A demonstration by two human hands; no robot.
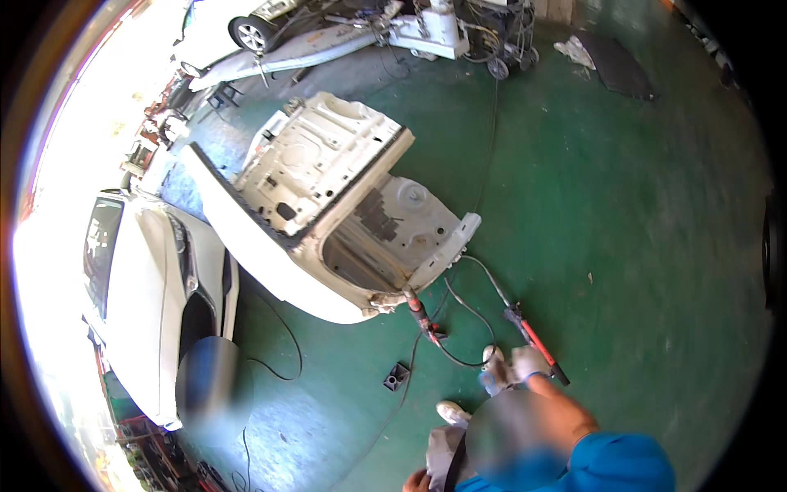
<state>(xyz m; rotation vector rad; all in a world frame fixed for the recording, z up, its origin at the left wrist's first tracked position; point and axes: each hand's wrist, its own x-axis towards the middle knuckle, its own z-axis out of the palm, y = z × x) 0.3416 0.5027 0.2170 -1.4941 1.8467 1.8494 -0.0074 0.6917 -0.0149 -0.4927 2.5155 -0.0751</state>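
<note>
My right hand (529, 363), in a pale glove, is low in front of me, right beside a red, long-bodied tool with black ends (539, 340) that lies on the floor. Its fingers are too blurred to show whether they grip it. A dark hose (490, 277) runs from the tool's upper end toward the car body section. Only part of my left hand (416, 481) shows at the lower edge, against grey trousers; its fingers are unclear. Ahead sits a cut white car body section (344, 148). An orange-red tool with a hose (422, 316) leans at its near corner.
A white car (147, 279) stands on the left, close to the body section. A black square block (396, 376) and thin cables lie on the green floor (607, 213). Farther off are a pale lifting frame (303, 59), a wheeled machine (502, 41) and a dark mat (615, 67).
</note>
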